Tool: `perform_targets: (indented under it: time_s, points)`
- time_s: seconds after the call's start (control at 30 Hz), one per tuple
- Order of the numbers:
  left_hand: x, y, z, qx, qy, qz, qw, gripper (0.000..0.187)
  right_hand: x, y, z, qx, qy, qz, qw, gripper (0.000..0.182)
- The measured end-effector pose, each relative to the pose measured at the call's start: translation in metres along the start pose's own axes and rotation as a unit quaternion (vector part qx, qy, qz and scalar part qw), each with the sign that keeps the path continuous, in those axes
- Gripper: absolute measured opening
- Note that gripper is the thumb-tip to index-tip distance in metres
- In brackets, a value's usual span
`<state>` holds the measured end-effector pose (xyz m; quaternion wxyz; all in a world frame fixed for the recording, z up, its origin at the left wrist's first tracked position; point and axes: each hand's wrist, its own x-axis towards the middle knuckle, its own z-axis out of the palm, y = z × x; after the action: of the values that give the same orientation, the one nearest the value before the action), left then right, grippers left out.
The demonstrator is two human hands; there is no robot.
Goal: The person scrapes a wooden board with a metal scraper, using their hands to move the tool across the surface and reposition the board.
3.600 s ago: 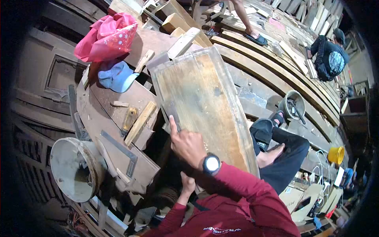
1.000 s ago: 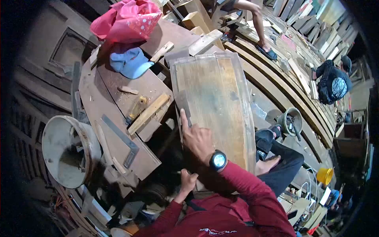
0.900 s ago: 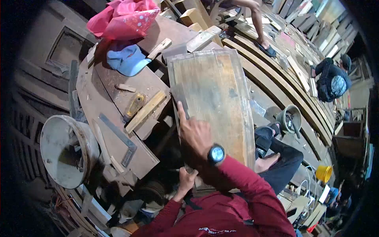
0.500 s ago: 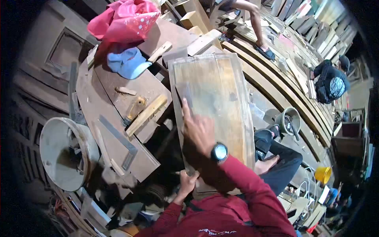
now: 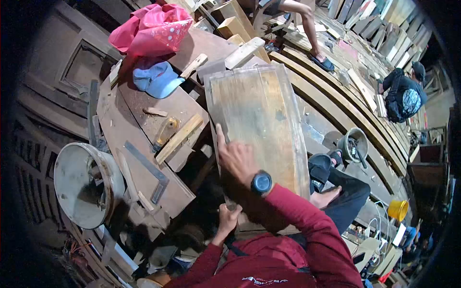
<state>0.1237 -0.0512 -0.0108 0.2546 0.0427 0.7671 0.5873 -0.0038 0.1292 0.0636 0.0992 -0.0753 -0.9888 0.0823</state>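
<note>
A wooden panel [image 5: 254,110] with a frame around it lies lengthwise in front of me, its surface worn pale and grey in patches. On its left side rests my right hand [image 5: 238,159], index finger stretched along the panel near the frame, the other fingers bent; I see nothing held in it. A watch [image 5: 261,183] is on that wrist. Lower down, my left hand [image 5: 227,219] grips the panel's near left edge, with its fingertips partly hidden.
To the left are a white bucket [image 5: 81,187], a metal square [image 5: 149,168], a wooden hand plane [image 5: 168,130], a blue cap [image 5: 157,79] and a pink bag [image 5: 151,31]. A grey bucket [image 5: 353,144] stands right. One person [image 5: 406,93] crouches at far right; another's leg [image 5: 311,33] shows above.
My right hand has shifted slightly left and down on the panel, its index finger still stretched out. My left hand stays at the edge. The view has moved slightly.
</note>
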Motion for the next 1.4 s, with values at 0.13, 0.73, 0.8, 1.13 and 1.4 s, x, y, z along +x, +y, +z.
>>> perform_targets:
  time_s: [0.13, 0.73, 0.8, 1.13, 1.4]
  points:
    - [-0.002, -0.043, -0.01, 0.318, -0.009, 0.229, 0.92, 0.015, -0.028, -0.009, -0.006, 0.03, -0.015, 0.011, 0.999, 0.076]
    - [-0.002, 0.0, -0.001, 0.011, 0.005, -0.03, 0.999, 0.032, 0.018, -0.001, -0.016, 0.048, 0.012, 0.008, 0.999, 0.07]
    - [0.001, -0.013, 0.001, -0.038, 0.0, -0.03, 0.999, 0.036, 0.053, 0.001, -0.004, 0.058, 0.044, 0.018, 0.997, 0.068]
    - [-0.002, -0.045, -0.005, 0.19, -0.007, 0.148, 0.97, 0.019, -0.001, -0.01, -0.013, 0.07, -0.039, 0.027, 0.996, 0.073]
    - [0.0, 0.012, -0.002, -0.082, -0.043, -0.064, 0.994, 0.037, 0.097, 0.007, 0.007, 0.032, 0.111, 0.021, 0.993, 0.059]
